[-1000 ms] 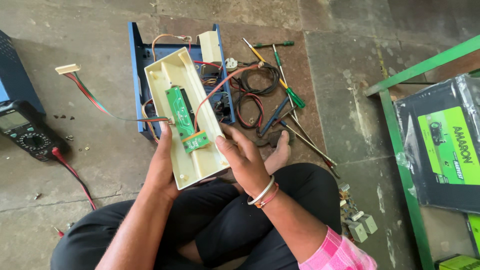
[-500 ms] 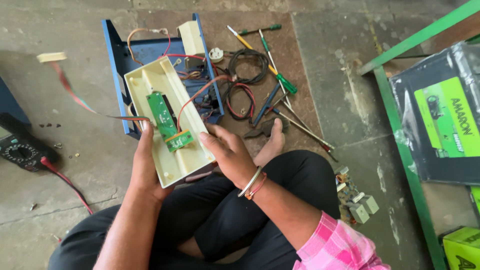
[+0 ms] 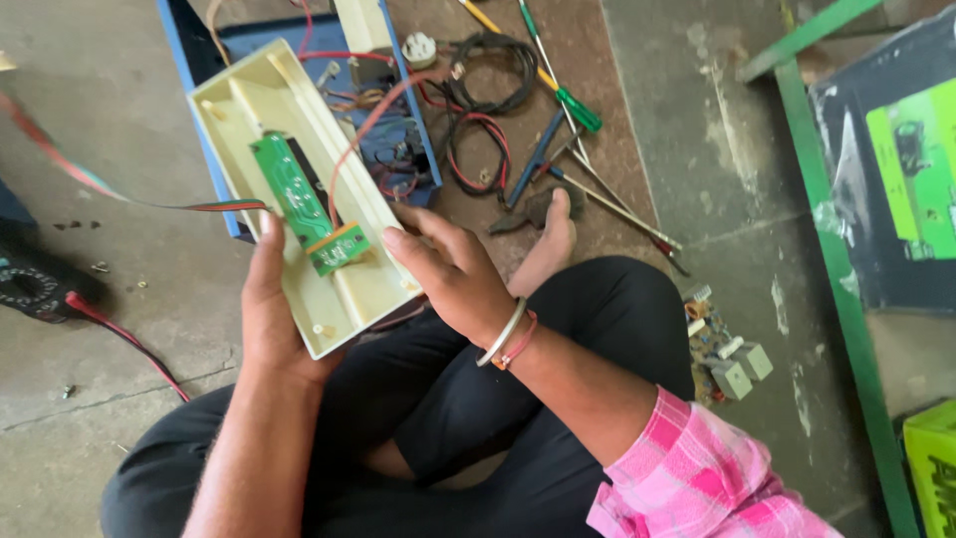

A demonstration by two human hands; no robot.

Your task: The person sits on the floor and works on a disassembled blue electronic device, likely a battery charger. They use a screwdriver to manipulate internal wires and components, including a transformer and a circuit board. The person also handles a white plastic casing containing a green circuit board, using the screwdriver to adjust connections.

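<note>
Left hand point(image 3: 271, 309) grips cream plastic cover point(image 3: 299, 189) from below; right hand point(image 3: 448, 274) steadies edge. Green circuit board point(image 3: 304, 204) mounted inside, wires attached; screwdrivers point(image 3: 558, 90) unused on floor.

Between the hands, a cream plastic cover point(image 3: 299, 189) carries a green circuit board point(image 3: 304, 204); beyond them, a blue metal case point(image 3: 214, 130).
</note>
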